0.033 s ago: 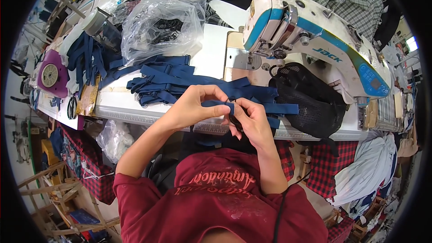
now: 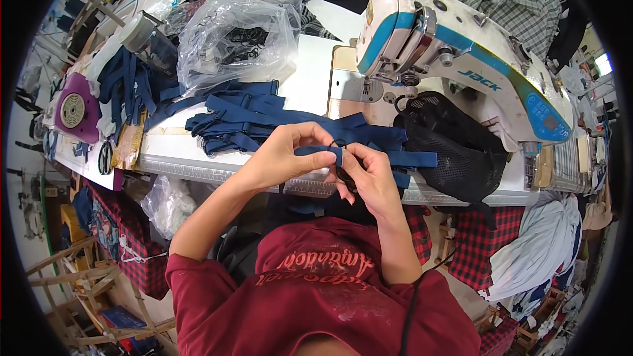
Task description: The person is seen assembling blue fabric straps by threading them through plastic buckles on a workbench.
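Above the front edge of the table, my left hand pinches the end of a navy blue strap between thumb and fingers. Close against it, my right hand is closed on small black buckles, partly hidden by the fingers. One thin black loop sticks up between the two hands at the strap's end. Whether the strap passes through it I cannot tell. Behind my hands lies a pile of navy straps, some with dark buckles on them.
A white and blue sewing machine stands at the right, with a black mesh bag beneath its arm. Farther back is a clear plastic bag of black pieces. Small scissors hang at the left beside a purple device.
The thin black loop now shows upright between my fingertips, where it was hardly visible before. My hands and the strap have kept nearly the same place.
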Demonstrator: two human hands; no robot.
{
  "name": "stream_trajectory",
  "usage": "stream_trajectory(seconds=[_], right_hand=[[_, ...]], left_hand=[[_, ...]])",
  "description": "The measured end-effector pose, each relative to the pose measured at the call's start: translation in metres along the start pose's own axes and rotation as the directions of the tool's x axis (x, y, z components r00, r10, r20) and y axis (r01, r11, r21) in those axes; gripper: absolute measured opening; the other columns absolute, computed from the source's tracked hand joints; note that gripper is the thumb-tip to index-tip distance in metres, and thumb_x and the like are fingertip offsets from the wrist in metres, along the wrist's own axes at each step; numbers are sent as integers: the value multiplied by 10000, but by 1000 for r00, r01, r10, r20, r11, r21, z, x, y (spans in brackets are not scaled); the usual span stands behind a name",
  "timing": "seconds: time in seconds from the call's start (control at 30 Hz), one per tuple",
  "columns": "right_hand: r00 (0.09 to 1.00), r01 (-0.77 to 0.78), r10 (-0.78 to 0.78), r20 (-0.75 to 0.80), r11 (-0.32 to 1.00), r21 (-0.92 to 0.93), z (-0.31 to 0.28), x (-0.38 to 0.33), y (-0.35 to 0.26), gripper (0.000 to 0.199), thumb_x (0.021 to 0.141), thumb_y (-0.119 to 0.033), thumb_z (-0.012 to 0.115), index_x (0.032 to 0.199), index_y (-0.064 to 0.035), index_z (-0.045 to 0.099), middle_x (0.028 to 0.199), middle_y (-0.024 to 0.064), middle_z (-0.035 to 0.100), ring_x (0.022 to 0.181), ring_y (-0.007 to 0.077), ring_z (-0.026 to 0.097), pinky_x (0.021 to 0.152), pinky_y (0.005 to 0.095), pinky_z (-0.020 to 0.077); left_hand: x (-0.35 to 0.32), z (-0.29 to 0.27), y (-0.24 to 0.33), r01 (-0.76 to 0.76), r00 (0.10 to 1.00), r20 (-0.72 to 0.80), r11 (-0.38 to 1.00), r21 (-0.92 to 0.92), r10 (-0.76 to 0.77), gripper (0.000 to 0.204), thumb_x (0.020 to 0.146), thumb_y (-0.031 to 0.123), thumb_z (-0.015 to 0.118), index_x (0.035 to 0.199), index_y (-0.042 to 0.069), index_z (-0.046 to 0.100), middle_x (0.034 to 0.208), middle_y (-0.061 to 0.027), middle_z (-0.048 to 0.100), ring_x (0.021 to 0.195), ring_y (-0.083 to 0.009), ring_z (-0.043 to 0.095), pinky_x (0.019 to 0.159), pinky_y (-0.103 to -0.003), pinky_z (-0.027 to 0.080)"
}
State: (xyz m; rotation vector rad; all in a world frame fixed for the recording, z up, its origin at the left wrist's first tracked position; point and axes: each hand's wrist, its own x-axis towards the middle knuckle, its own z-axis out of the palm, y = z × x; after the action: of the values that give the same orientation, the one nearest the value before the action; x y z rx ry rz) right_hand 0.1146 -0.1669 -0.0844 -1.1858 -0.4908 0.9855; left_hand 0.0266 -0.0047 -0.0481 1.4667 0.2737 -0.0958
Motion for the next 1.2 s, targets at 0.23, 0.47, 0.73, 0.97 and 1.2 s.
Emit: stream_trajectory(seconds=[0.23, 0.47, 0.73, 0.97, 1.2], right_hand=[[1000, 1, -2, -27, 999, -41, -1, 0, 0, 239, 943, -184, 481, 922, 28, 590, 709, 94, 628, 458, 68, 510, 373, 177, 378], [844, 114, -446, -298, 692, -713, -33, -7, -22, 176, 888, 9, 468, 1007, 13, 597, 846, 112, 622, 586, 128, 559, 499, 251, 438], [888, -112, -412, -203, 234, -966, -20, -10, -17, 202, 729, -173, 700, 830, -36, 591, 776, 125, 596, 702, 339, 593, 609, 406, 464], [880, -5, -469, -73, 144, -990, -15, -11, -9, 136, 772, -111, 654, 776, -30, 545, 744, 127, 559, 656, 323, 589, 561, 400, 464], [735, -20, -655, -176, 239, -971, -26, 4, -12, 160, 775, -76, 655, 751, -3, 514, 695, 138, 555, 608, 318, 557, 547, 393, 425]], left_hand=[[-2, -4, 0, -69, 997, 44, 998, 4, 69, 207, 809, 155, 686, 929, 27, 576, 854, 12, 594, 575, -16, 452, 461, -158, 340], [-4, -18, 0, -141, 990, -13, 988, -69, 141, 145, 853, 142, 627, 866, 57, 510, 840, -34, 609, 660, -39, 492, 507, -180, 401], [7, -16, -7, -164, 984, 57, 984, -67, 168, 87, 852, 21, 576, 875, 52, 498, 858, -53, 615, 801, -74, 533, 726, -219, 424], [1, -14, -17, -158, 986, 51, 987, -2, 158, 105, 809, 14, 626, 855, 29, 532, 820, 18, 522, 777, -59, 487, 709, -202, 407], [6, -15, -24, -94, 982, 170, 993, 68, 82, 126, 803, 15, 632, 861, 30, 521, 914, -11, 522, 863, -75, 496, 767, -214, 413]])
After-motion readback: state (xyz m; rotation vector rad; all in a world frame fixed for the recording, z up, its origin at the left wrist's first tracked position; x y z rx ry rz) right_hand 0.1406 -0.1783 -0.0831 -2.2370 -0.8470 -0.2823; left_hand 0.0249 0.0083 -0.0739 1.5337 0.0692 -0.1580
